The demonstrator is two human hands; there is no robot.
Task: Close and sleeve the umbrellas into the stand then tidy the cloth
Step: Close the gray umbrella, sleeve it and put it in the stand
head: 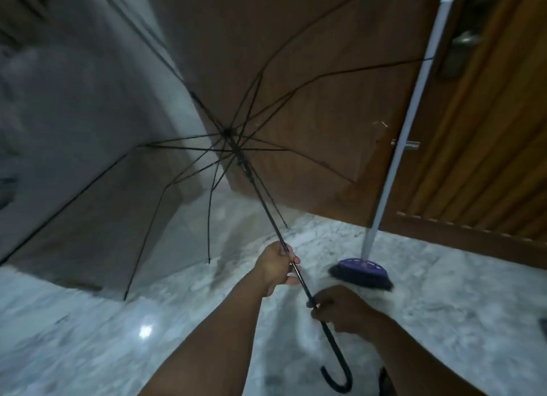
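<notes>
An open umbrella with a clear canopy and black ribs [228, 135] is held out in front of me, tilted away to the upper left. Its black shaft runs down to a curved hook handle [337, 375] near the bottom of the view. My left hand [276, 265] grips the shaft higher up, fingers curled round it. My right hand [340, 310] grips the shaft lower down, just above the handle. No stand or cloth shows in the view.
A broom with a white pole and purple head [362, 270] leans against a wooden door [488, 159] at the right. A brown wooden panel [310, 70] stands behind the umbrella. Pale marble floor [118, 321] spreads below, a grey wall at the left.
</notes>
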